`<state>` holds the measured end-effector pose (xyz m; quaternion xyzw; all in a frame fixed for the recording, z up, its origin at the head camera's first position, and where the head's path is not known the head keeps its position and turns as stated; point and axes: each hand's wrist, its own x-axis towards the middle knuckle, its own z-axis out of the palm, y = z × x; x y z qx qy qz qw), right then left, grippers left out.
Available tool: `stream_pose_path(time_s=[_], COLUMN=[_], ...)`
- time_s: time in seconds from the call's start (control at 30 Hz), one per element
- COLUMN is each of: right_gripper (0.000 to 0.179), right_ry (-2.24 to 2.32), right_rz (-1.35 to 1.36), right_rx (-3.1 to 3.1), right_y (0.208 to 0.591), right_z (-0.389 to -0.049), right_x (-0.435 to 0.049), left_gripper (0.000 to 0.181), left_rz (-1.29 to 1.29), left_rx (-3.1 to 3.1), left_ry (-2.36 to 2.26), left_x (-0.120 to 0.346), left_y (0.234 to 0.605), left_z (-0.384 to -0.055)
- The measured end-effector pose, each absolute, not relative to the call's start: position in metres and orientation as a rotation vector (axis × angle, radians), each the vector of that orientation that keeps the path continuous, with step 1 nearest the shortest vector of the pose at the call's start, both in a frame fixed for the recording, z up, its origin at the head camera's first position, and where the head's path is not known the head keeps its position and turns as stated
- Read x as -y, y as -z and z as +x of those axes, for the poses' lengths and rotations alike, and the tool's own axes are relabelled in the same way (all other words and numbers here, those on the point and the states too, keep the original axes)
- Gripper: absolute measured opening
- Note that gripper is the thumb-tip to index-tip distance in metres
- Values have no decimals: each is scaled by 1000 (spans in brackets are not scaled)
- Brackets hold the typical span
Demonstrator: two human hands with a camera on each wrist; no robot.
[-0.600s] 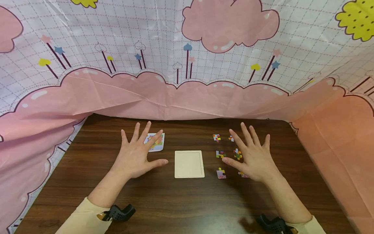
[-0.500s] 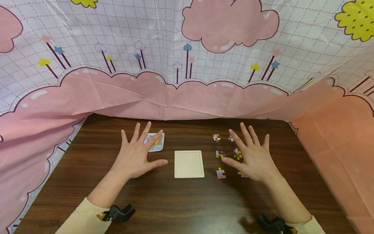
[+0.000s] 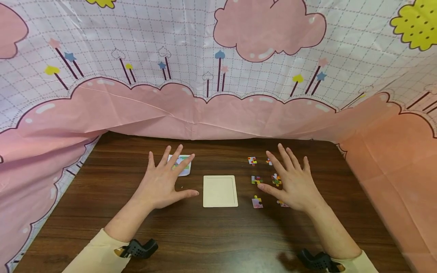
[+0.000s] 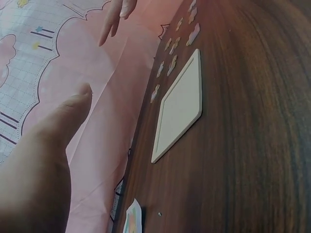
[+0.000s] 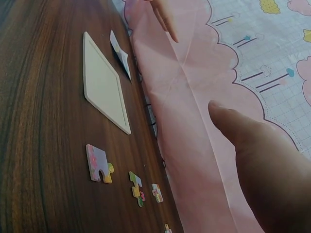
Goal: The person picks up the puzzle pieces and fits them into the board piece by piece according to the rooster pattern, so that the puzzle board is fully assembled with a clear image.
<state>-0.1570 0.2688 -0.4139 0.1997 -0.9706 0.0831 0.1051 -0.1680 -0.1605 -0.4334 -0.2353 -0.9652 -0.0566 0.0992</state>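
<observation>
My left hand (image 3: 160,187) hovers over the table with fingers spread, holding nothing. Beneath its fingertips lies a small picture card (image 3: 185,170), partly hidden by the fingers. My right hand (image 3: 296,185) is held out above the jigsaw pieces, its fingers also spread and nothing in them. Several pieces lie in rows to its left and under it, among them a pink-and-yellow jigsaw piece (image 3: 257,203) and a green one (image 3: 256,180); the hand covers others. Between the hands lies a square cream puzzle tray (image 3: 220,191) with a shallow raised edge and a bare surface.
The dark wooden table (image 3: 205,239) ends at a pink patterned cloth (image 3: 191,117) hanging behind it and along both sides. A tiny pale speck (image 4: 159,214) lies near the card. Black wrist cameras (image 3: 140,248) sit on both forearms.
My left hand has shifted slightly to the right, covering more of the card. The right hand has edged a little left. The card, tray and pieces stay where they were.
</observation>
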Motion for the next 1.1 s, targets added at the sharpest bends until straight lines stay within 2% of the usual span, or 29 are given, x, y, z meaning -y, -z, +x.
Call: stream_pose_path(time_s=[0.67, 1.1], right_gripper=[93, 89], right_ry=[-404, -628], right_rz=[694, 737], right_rx=[2817, 2829], right_y=[419, 425], right_z=[-165, -177], right_x=[-270, -277], left_gripper=[114, 112], left_rz=[-874, -896], left_rx=[2768, 2845], left_ry=[252, 372], left_x=[147, 137], left_y=[451, 465], left_z=[-164, -165])
